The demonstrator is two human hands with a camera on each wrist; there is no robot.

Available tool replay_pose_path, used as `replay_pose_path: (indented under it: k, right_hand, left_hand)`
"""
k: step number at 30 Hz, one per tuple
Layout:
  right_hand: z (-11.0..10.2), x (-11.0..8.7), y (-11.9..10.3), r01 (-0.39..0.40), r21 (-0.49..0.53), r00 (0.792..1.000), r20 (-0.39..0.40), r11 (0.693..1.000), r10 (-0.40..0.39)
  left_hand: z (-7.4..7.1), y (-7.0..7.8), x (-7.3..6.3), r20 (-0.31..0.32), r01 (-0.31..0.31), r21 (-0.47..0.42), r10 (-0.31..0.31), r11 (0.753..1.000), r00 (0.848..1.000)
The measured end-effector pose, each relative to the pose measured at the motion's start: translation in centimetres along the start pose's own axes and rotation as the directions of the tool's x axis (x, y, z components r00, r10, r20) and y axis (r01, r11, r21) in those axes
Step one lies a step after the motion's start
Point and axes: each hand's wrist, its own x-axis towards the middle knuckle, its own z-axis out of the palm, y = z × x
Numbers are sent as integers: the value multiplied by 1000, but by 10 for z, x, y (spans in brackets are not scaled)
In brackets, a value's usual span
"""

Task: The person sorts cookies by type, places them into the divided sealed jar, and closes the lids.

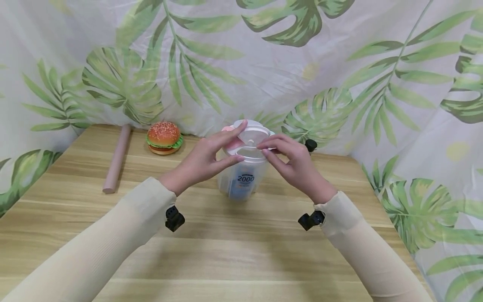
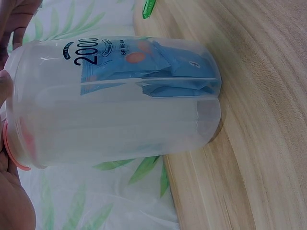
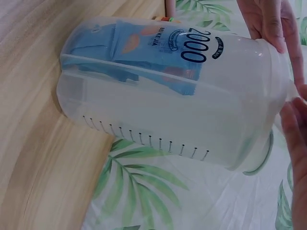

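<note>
Clear plastic container [image 2: 117, 110]: blue packets [image 2: 177, 64] inside.
Clear plastic flap [image 1: 253, 135] between hands: unclosed.
Left hand [image 1: 203, 158]: spread, touching it.
Right hand [image 1: 296, 162]: grip not clear.

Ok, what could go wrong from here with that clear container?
The raised flap might drop onto the right grip, which is close beside it. The clear container could tip if the left grip, up at its lid, pushes sideways. Then the blue packets inside might spill through the opening.
</note>
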Motion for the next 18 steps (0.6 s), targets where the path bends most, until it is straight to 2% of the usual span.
replay_pose_path:
  k: [4, 6, 8, 10, 13, 16, 18]
  right_hand:
    - [-3, 3, -1, 0, -26, 989, -145, 1000, -4]
    - [-4, 4, -1, -43, -39, 980, -195, 998, 34]
    - [-4, 6, 0, -117, -10, 972, -205, 993, 112]
    - [-4, 8, 2, -208, 66, 961, -172, 976, 217]
    - [-2, 12, 4, -343, 224, 927, -76, 912, 368]
    - [-1, 18, 7, -429, 332, 891, 5, 840, 453]
    - [0, 21, 8, -462, 363, 873, 30, 809, 486]
  left_hand:
    - [0, -1, -1, 1, 5, 3, -5, 1000, 1000]
    - [1, -2, 0, 1, 2, 1, -2, 1000, 1000]
    - [1, -2, 1, 1, 3, -4, -3, 1000, 1000]
    - [2, -1, 1, 2, 4, -6, -4, 1000, 1000]
    - [1, -1, 1, 3, 9, -11, -9, 1000, 1000]
    - [1, -1, 0, 0, 8, -11, -8, 1000, 1000]
    - [1, 0, 0, -1, 10, -11, -10, 1000, 1000]
